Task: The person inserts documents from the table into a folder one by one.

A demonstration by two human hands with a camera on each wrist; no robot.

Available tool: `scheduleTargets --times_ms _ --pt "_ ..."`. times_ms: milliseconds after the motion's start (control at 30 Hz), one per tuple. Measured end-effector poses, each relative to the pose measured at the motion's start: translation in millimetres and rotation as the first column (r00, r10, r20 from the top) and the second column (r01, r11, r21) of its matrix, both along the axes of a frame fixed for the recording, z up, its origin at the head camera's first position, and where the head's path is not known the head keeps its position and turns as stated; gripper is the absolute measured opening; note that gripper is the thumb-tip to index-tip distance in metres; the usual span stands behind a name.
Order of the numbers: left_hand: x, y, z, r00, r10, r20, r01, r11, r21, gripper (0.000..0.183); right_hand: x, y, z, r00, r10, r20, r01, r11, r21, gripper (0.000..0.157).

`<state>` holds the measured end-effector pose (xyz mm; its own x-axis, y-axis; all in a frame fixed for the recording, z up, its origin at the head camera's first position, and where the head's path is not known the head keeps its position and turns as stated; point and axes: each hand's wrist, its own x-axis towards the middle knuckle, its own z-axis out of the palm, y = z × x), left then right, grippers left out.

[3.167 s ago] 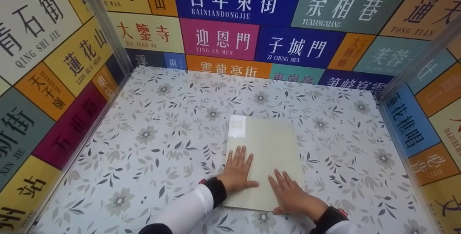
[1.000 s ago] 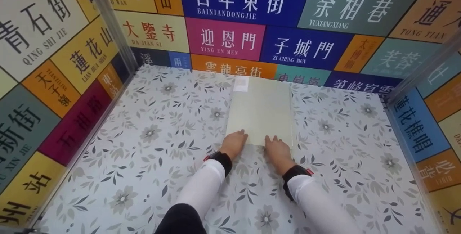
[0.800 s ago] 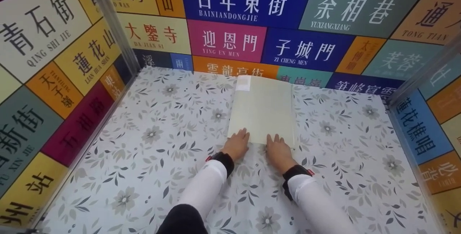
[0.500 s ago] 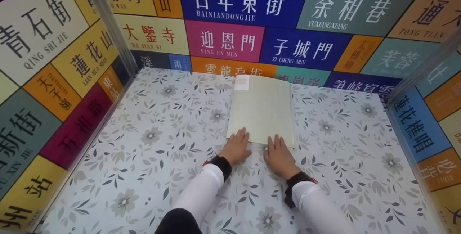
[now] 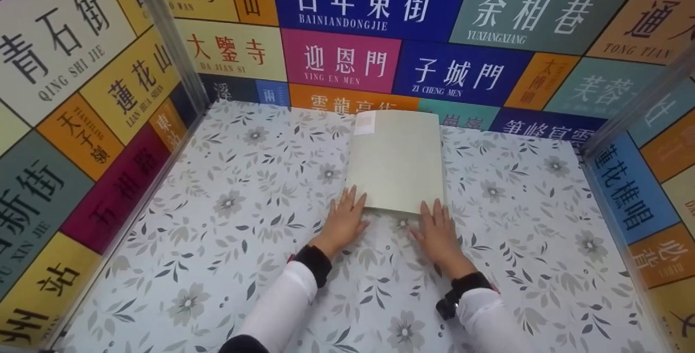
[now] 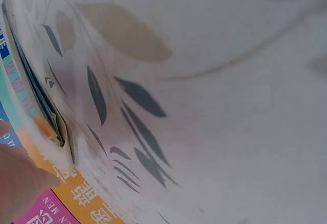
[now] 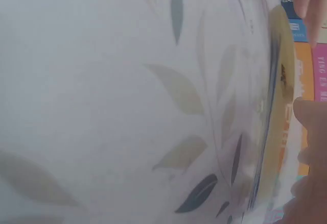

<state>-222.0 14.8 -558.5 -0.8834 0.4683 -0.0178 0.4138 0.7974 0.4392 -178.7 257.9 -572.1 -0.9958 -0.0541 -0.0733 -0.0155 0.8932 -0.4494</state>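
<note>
A cream folder (image 5: 399, 160) with a pale label (image 5: 364, 123) at its far left corner lies at the back of the patterned surface. My left hand (image 5: 342, 222) has its fingers stretched out, fingertips at the folder's near left corner. At the near right corner, the straight fingers of my right hand (image 5: 438, 233) overlap the edge, its thumb pointing inward. From the left wrist, thin dark layers show inside the folder (image 6: 60, 127), beside part of the left hand (image 6: 23, 180). The right wrist view has the folder's edge (image 7: 280, 101) next to the right hand (image 7: 312, 127).
A white cloth (image 5: 228, 255) printed with grey leaves and flowers covers the work surface. Colourful sign-patterned panels, a back wall (image 5: 369, 0), a left wall (image 5: 49, 141) and a right wall (image 5: 646, 190), enclose it. The folder's far edge is close to the back wall.
From 3.2 s ago the folder has slid away toward the back wall, and my hands no longer lie flat on its cover. Over the last half second the hands have spread apart toward its near corners.
</note>
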Motion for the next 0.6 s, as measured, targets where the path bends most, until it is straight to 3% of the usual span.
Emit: scheduleTargets --times_ms 233,400,500,600 --pt "25.7 -24 4.9 0.985 0.166 -0.043 -0.158 0.976 0.149 0.064 39.2 25 10.4 0.995 -0.102 0.000 0.102 0.994 -0.031 0.077" --pt "42.6 -46 9.5 0.962 0.272 0.014 -0.268 0.938 0.220 0.068 61.3 38 13.7 0.989 -0.145 0.037 0.147 0.988 -0.051 0.084" --pt "51.4 -59 9.8 0.946 0.324 -0.002 -0.318 0.930 0.184 0.069 72.1 42 14.7 0.983 -0.177 0.039 0.179 0.983 -0.051 0.082" --pt "59.4 -70 7.7 0.913 0.400 -0.073 -0.393 0.914 0.096 0.071 80.1 41 15.3 0.984 -0.179 0.028 0.180 0.983 -0.038 0.081"
